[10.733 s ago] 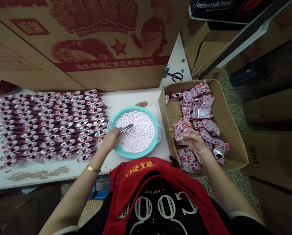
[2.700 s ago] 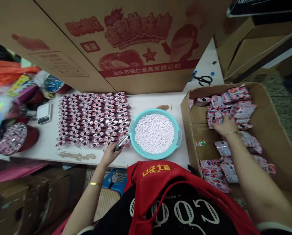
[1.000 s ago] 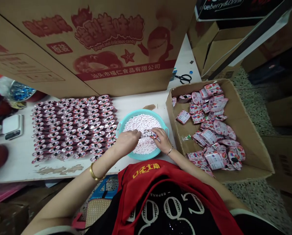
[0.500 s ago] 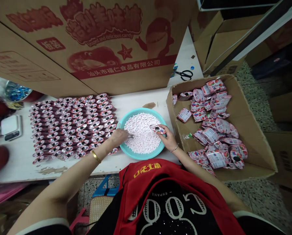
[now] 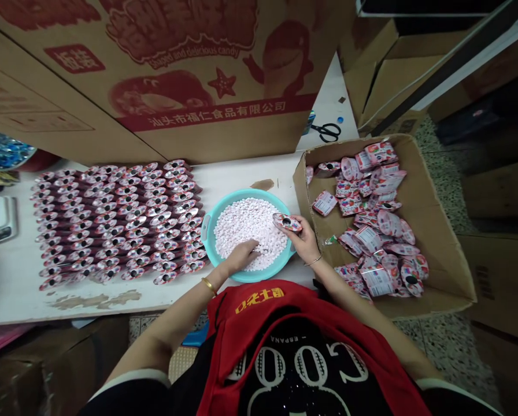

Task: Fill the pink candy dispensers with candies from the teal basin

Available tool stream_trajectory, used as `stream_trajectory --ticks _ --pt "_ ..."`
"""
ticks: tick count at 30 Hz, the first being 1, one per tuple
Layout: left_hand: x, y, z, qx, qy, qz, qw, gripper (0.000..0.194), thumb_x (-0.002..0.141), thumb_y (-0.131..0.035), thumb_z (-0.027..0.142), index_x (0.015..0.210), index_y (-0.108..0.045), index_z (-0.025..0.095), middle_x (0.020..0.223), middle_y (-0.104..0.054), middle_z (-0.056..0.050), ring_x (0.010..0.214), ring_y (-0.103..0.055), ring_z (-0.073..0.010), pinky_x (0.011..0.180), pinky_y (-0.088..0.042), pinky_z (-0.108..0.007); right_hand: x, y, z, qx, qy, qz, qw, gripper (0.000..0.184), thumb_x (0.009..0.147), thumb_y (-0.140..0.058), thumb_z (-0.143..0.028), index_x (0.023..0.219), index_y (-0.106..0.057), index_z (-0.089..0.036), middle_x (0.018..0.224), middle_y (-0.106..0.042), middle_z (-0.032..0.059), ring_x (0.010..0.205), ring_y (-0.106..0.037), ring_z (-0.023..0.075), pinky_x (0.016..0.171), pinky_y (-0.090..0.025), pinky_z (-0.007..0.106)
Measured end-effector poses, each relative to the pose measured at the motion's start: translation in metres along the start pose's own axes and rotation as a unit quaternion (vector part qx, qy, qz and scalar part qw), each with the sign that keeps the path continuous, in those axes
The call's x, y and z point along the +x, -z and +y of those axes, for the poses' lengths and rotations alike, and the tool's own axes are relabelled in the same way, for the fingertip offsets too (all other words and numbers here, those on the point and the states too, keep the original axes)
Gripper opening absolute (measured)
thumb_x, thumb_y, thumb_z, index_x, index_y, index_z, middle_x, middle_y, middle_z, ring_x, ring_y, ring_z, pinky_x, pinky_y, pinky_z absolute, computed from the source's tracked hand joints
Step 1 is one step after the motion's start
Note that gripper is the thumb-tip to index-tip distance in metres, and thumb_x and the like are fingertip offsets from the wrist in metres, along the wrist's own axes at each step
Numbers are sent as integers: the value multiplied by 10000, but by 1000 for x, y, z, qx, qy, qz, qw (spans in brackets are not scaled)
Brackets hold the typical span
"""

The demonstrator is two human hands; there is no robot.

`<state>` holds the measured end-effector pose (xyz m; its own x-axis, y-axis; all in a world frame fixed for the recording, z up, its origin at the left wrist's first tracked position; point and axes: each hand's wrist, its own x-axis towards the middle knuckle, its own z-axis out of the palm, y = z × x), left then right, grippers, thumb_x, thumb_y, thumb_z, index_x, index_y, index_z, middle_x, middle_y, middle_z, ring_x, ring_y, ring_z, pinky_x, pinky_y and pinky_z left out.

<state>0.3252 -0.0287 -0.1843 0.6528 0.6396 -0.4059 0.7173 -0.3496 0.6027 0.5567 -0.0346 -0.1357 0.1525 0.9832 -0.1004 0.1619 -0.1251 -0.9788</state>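
Brown cardboard carton (image 5: 241, 138) printed in red with a cartoon and Chinese lettering rises along the far edge of the white bench (image 5: 237, 173). To the right sits an open cardboard box (image 5: 441, 231) holding a loose spread of pink foil candy packets (image 5: 372, 231). Rows of similar packets (image 5: 111, 219) lie closely overlapped on the bench at the left, each showing a dark round window. Between the rows and the box, close against both, stands a two-handled turquoise plastic basin (image 5: 207, 231) filled with small pale pink candies (image 5: 245, 225). Black-handled scissors (image 5: 328, 132) lie farther back on the bench. The right hand (image 5: 304, 240) is at the basin's right rim, its grip clenched around one pink packet (image 5: 287, 222). That packet's long axis runs nearly level, sloping slightly down to the right, with its narrow end pointing left over the candies and its dark window facing up. The left hand (image 5: 241, 257) rests on the candies near the basin's near rim, fingers (image 5: 252, 247) pointing up and right, its grip loosely curved; whether it closes on anything is hidden
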Motion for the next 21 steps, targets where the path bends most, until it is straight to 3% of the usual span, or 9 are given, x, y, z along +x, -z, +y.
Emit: stream_trajectory --ticks 6,12,17,21 --pt "-43 59 -6 -41 -17 74 996 282 904 -485 312 1147 -555 189 1087 -641 -93 1000 -598 -207 878 -473 -335 -1 3 -5 -84 59 -21 994 338 823 -630 -337 1139 -567 -235 1119 -645 76 1027 -612 235 943 -479 407" --pt "-65 122 27 52 -23 87 995 252 919 -460 326 1110 -568 202 1044 -639 -74 954 -607 -198 815 -477 -308 -8 -12 -6 -180 167 -89 965 367 837 -538 -207 1203 -553 -233 1216 -615 109 1157 -553 276 1004 -442 481" --pt "-54 142 75 207 31 32 977 171 911 -428 202 979 -583 170 901 -633 -83 823 -619 -206 715 -464 -308 -11 -25 -7 -198 197 -123 952 426 829 -504 -146 1243 -536 -240 1238 -603 103 1188 -533 270 1026 -436 490" --pt "-47 146 104 232 50 48 970 234 897 -366 95 946 -587 156 828 -620 -96 783 -616 -212 723 -465 -333 -11 -28 -5 -181 192 -130 956 410 839 -517 -167 1239 -543 -252 1223 -611 100 1178 -539 267 1023 -442 494"
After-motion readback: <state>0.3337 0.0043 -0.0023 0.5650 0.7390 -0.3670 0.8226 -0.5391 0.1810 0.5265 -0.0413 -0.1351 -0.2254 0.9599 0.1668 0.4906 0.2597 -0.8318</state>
